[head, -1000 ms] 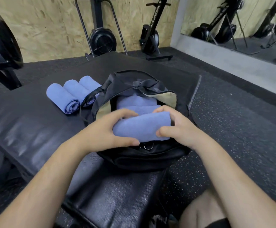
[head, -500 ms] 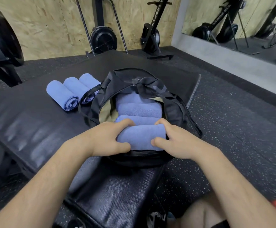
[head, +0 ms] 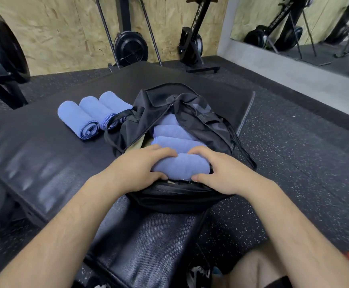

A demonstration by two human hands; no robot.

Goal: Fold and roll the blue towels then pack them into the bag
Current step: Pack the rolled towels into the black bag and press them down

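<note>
An open black bag (head: 182,196) lies on a black padded mat (head: 45,146). Both hands grip one rolled blue towel (head: 182,168) at the bag's near end, inside the opening. My left hand (head: 136,169) clasps its left end and my right hand (head: 219,173) clasps its right end. Behind it, three more rolled blue towels (head: 175,138) lie side by side in the bag. Left of the bag, three rolled blue towels (head: 90,115) rest in a row on the mat.
Rowing machines (head: 131,44) stand against the plywood wall at the back. A mirror (head: 306,23) runs along the right wall. Speckled rubber floor (head: 294,163) lies right of the mat. My knee (head: 256,269) shows at the bottom.
Both hands have lowered the rolled towel from above the bag's near rim down into the opening. The bag's sides have closed in a little around the towels.
</note>
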